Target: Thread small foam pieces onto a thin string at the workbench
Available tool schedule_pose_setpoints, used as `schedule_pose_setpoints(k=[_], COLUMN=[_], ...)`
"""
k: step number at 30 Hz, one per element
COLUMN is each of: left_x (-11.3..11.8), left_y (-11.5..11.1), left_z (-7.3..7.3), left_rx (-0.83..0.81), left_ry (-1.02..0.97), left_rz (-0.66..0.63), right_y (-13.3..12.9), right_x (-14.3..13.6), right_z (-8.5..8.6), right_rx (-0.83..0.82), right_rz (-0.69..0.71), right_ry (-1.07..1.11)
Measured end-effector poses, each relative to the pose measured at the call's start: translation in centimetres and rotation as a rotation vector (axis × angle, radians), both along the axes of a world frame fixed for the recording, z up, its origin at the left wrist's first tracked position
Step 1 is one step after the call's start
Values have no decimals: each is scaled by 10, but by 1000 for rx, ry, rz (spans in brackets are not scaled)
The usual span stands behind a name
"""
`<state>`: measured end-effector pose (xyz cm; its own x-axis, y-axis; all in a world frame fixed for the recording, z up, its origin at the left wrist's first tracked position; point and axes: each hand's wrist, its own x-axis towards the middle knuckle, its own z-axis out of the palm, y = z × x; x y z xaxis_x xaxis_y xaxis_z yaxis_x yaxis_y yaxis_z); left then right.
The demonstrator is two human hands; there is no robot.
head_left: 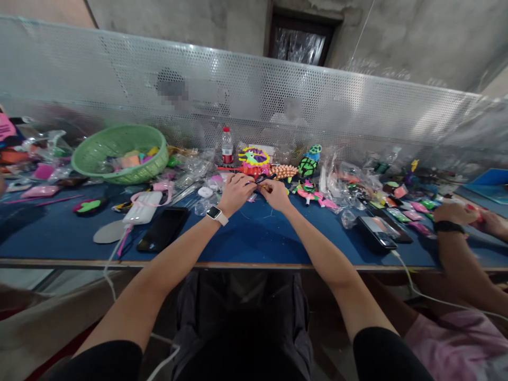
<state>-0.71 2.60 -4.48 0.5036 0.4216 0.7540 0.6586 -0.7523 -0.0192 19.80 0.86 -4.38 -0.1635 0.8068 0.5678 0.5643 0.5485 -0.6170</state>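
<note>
My left hand (237, 191), with a watch on its wrist, meets my right hand (275, 194) over the blue table. Between the fingertips of both hands is a small dark purple piece (259, 180), mostly covered by the fingers. Both hands are closed in a pinch on it. Just behind them stand clay-like figures: a yellow-and-purple frilled head (254, 156) on a red body and an orange spiky body (284, 171). A green-and-black figure with a blue top (308, 163) is behind to the right, and a pink-and-green figure (307, 191) lies nearer.
A green basket (137, 174) with colourful packets stands at left. Nearby are a white power bank (143, 209) and a black phone (163, 229). A red-capped bottle (227, 145) stands against the perforated metal screen (337, 106). At right, another phone (375, 234), packets and a co-worker's hands (456, 212).
</note>
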Motion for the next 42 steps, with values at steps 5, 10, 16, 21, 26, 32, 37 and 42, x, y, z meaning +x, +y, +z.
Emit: schedule_pose_setpoints(k=[5, 10, 16, 21, 26, 32, 37, 42], left_x=[1, 3, 3, 2, 2, 3, 0, 0], left_y=[-2, 2, 16, 22, 14, 1, 1, 0], left_z=[1, 1, -5, -8, -4, -3, -3, 1], left_rx=[-142, -322, -803, -1053, -776, -343, -223, -196], left_ry=[-47, -188, -460, -561, -455, -65, 28, 38], left_rz=[-10, -60, -323, -352, -310, -88, -25, -32], right_y=[-1, -3, -3, -5, -3, 5, 6, 4], right_x=[2, 6, 10, 6, 4, 7, 7, 9], right_z=[0, 0, 2, 1, 2, -1, -1, 2], right_rx=[17, 80, 152, 152, 76, 6, -8, 30], right_rz=[-13, -38, -37, -59, -100, -40, -11, -24], right_ry=[-21, -148, -295, -299, -189, -32, -7, -39])
